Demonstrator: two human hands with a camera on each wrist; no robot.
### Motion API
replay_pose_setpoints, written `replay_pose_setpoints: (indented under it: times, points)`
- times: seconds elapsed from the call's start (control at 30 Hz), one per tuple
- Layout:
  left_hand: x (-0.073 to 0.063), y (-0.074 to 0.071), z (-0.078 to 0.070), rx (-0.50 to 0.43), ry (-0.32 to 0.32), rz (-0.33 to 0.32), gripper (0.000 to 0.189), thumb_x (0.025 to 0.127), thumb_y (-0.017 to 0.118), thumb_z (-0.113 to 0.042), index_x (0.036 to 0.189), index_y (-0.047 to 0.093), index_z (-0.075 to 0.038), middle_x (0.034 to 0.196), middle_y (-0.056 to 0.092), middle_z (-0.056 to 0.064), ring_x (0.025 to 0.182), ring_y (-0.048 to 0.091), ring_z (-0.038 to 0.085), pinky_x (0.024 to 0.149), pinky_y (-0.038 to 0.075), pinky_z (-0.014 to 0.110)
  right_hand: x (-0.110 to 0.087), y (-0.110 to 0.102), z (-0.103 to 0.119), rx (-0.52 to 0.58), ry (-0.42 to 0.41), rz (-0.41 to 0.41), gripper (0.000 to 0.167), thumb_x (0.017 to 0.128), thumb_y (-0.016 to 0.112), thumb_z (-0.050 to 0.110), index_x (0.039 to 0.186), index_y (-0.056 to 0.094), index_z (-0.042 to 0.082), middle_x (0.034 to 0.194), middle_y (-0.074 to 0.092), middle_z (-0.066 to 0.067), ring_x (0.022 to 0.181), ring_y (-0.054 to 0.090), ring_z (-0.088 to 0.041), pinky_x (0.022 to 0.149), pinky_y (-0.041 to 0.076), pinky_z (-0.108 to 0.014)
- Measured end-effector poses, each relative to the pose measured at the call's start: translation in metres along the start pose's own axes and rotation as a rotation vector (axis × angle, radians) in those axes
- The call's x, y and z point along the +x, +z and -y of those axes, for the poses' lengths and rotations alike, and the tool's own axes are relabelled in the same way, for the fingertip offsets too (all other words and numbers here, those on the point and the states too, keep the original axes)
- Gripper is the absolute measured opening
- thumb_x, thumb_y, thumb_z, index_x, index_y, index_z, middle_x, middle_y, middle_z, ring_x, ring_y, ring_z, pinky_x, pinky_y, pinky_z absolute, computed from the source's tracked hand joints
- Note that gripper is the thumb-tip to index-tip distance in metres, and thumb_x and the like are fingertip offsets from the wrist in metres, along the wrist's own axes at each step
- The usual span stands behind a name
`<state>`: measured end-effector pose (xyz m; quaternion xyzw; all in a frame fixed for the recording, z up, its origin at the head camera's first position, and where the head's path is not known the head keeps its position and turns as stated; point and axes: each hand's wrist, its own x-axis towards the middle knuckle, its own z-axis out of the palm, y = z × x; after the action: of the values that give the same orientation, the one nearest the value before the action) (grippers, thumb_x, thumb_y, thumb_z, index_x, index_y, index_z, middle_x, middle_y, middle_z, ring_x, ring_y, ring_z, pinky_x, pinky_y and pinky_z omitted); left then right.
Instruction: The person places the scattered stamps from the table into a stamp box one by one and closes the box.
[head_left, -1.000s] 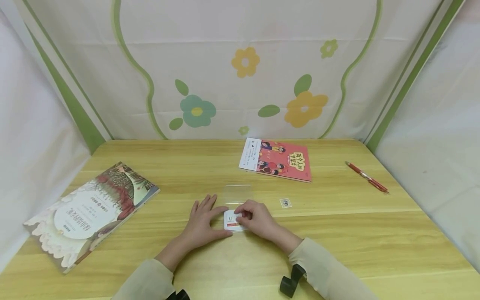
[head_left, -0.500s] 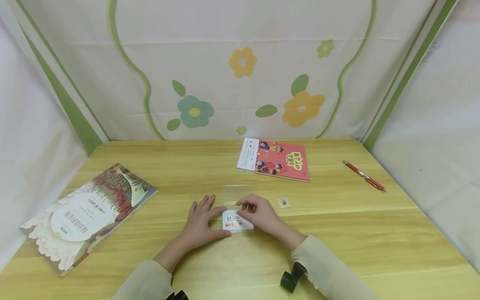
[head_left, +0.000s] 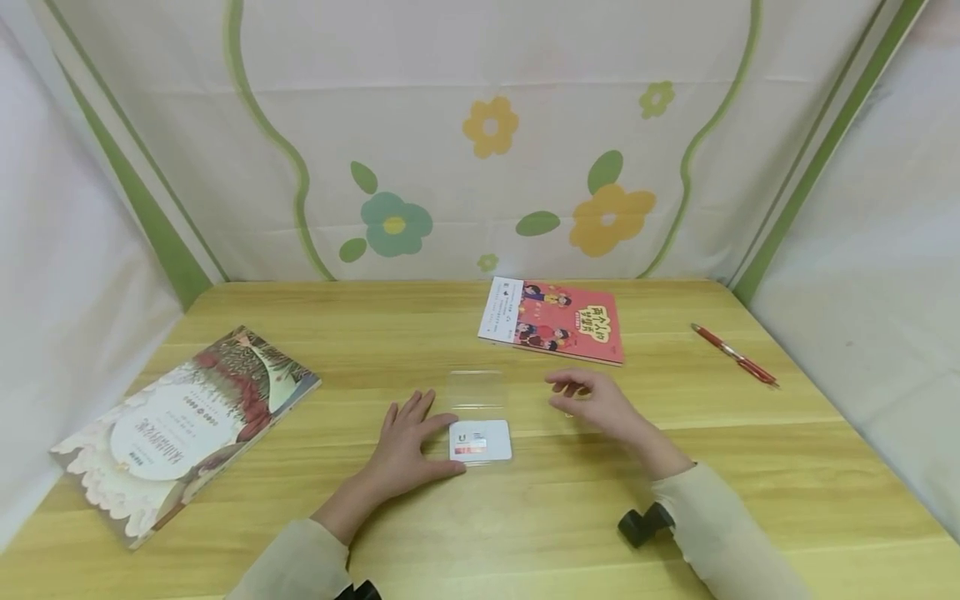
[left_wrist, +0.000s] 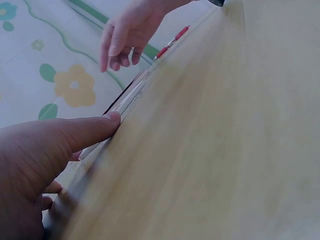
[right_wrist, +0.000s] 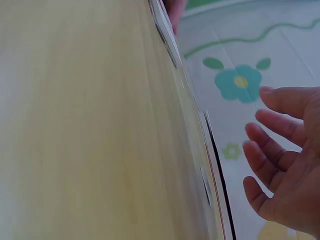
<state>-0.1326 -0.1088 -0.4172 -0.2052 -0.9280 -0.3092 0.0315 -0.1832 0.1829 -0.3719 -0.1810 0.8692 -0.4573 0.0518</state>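
Shifts the right hand [head_left: 600,406] off the white card [head_left: 493,435] and toward the right edge of the counter [head_left: 480,533], now poised over a small printed square [head_left: 569,414], mostly hidden beneath. Shows those fingers loosely curled and parted, holding nothing. Keeps the left hand [head_left: 405,446] in place mid-counter, thumb and forefinger spread wide against the left corners of a clear case [head_left: 487,463], steadying without clenching. Leaves the card flat on or in the case, with a clear panel [head_left: 476,390] just beyond, toward the back edge; cannot tell whether hinged. Suggests a card already positioned and attention turned to the square. Bears a "U"-like logo and reddish strip on the card, small print illegible. Reads 两个人的 on the red booklet [head_left: 573,321] near the back edge, next line unclear; apparently 绿山墙的安妮 on the book [head_left: 187,433] by the left edge.
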Motion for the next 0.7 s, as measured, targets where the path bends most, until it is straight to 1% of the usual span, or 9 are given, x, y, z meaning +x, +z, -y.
replay_pose_setpoints:
  times: [0.13,0.3,0.37,0.5,0.7]
  points:
    - [0.0,0.0,0.0,0.005,0.0,-0.002,0.065,0.063,0.064,-0.058,0.116,0.055,-0.019,0.136,0.027,0.017,0.126,0.013,0.031,0.097,0.001,0.052,-0.004,-0.013,-0.021,-0.055,0.013,-0.004,0.032,0.079,0.063,0.016,0.108,0.058,0.002,0.098,0.057,-0.01,0.086,0.051,-0.021,0.076,0.04,-0.037]
    - [0.001,0.001,0.0,0.006,0.001,-0.005,0.065,0.063,0.064,-0.057,0.116,0.055,-0.019,0.136,0.027,0.017,0.126,0.013,0.03,0.097,0.001,0.051,-0.008,-0.02,-0.041,-0.053,0.018,0.016,0.031,0.078,0.064,0.012,0.106,0.058,0.0,0.098,0.057,-0.009,0.086,0.05,-0.022,0.075,0.041,-0.036]
    - [0.001,0.001,0.0,0.006,0.001,-0.004,0.066,0.063,0.064,-0.058,0.116,0.055,-0.02,0.136,0.027,0.017,0.126,0.013,0.03,0.097,0.001,0.051,-0.008,-0.02,-0.045,-0.039,0.017,0.022,0.03,0.077,0.064,0.011,0.105,0.059,0.0,0.098,0.057,-0.008,0.086,0.05,-0.022,0.075,0.041,-0.036]
    - [0.001,0.0,0.0,0.005,0.001,-0.001,0.067,0.063,0.064,-0.058,0.117,0.055,-0.02,0.136,0.026,0.016,0.127,0.012,0.03,0.097,0.001,0.051,-0.008,-0.017,-0.05,-0.053,0.007,0.009,0.03,0.076,0.066,0.013,0.103,0.06,0.002,0.096,0.055,-0.006,0.084,0.048,-0.02,0.073,0.04,-0.035]
    - [0.0,0.0,0.0,0.003,0.005,-0.001,0.066,0.063,0.065,-0.057,0.116,0.055,-0.019,0.136,0.026,0.017,0.126,0.012,0.03,0.097,0.001,0.051,-0.007,-0.01,-0.051,-0.141,-0.04,-0.028,0.023,0.075,0.067,0.012,0.096,0.063,0.004,0.088,0.053,-0.003,0.078,0.046,-0.018,0.07,0.039,-0.034]
